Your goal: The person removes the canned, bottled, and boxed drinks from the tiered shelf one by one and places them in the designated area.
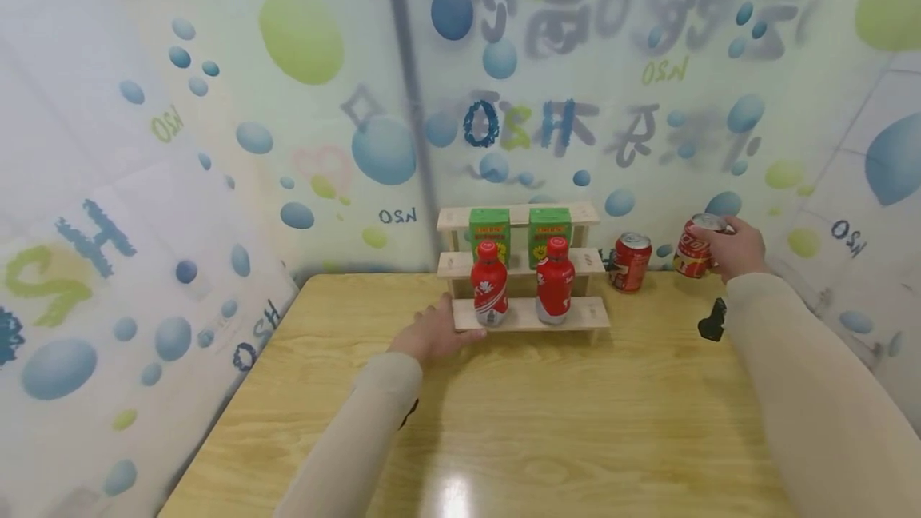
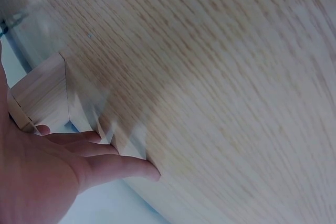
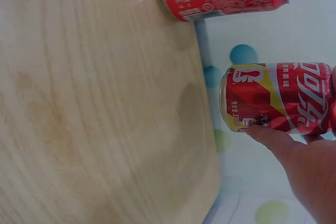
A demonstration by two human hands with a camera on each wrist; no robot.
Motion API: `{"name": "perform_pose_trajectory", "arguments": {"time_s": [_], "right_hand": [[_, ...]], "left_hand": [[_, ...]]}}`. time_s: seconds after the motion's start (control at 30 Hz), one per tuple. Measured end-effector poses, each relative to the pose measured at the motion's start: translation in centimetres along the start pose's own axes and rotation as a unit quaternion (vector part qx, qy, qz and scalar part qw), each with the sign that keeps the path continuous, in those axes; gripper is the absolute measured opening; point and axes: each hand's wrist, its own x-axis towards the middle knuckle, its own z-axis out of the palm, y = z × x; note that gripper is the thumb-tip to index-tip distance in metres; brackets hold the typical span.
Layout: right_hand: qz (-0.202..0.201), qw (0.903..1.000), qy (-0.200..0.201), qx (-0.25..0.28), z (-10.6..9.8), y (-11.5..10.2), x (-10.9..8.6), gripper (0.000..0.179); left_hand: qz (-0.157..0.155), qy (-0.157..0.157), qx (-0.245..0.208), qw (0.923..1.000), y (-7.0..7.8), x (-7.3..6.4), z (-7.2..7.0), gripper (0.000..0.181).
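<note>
My right hand [image 1: 741,250] grips a red soda can [image 1: 693,250] from its top and side, near the table's far right edge. In the right wrist view, a finger lies along the can's yellow-banded lower side [image 3: 270,98], and its base overlaps the patterned wall. A second red can [image 1: 631,264] stands on the table to its left. My left hand [image 1: 435,334] holds the left end of a three-tier wooden rack [image 1: 521,318], thumb along the bottom tier's front edge. In the left wrist view, several fingers extend past the rack's end [image 2: 44,90].
Two red bottles, left [image 1: 490,286] and right [image 1: 556,282], stand on the bottom tier. Two green cartons, left [image 1: 489,230] and right [image 1: 549,230], stand behind them, higher up. The wood-grain table [image 1: 576,422] meets a bubble-patterned wall [image 1: 324,142] behind the rack.
</note>
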Motion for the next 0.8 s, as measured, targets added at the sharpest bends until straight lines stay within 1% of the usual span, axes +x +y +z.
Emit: {"name": "perform_pose_trajectory", "arguments": {"time_s": [0.13,0.3,0.5,0.63,0.73,0.8], "right_hand": [[0.006,0.9998,0.011,-0.016,0.0,1.0,0.1,0.089],[0.012,0.9991,0.021,-0.035,0.1,2.1,0.1,0.084],[0.004,0.9992,0.029,-0.028,0.3,3.0,0.0,0.086],[0.022,0.9987,0.032,-0.034,0.3,3.5,-0.3,0.085],[0.03,0.9986,0.034,-0.028,0.5,3.5,-0.3,0.085],[0.03,0.9988,0.034,-0.019,0.9,3.4,-0.2,0.085]], "left_hand": [[-0.004,-0.001,-0.012,0.9999,0.2,0.0,-0.1,0.124],[-0.008,-0.007,-0.016,0.9998,0.2,-0.1,-0.2,0.125],[-0.005,-0.008,-0.008,0.9999,0.3,0.0,-0.3,0.124],[0.005,-0.012,-0.005,0.9999,0.4,0.1,-0.1,0.125],[0.003,-0.013,-0.005,0.9999,0.3,0.1,0.0,0.126],[-0.002,-0.008,-0.006,0.9999,0.3,0.0,0.0,0.125]]}}
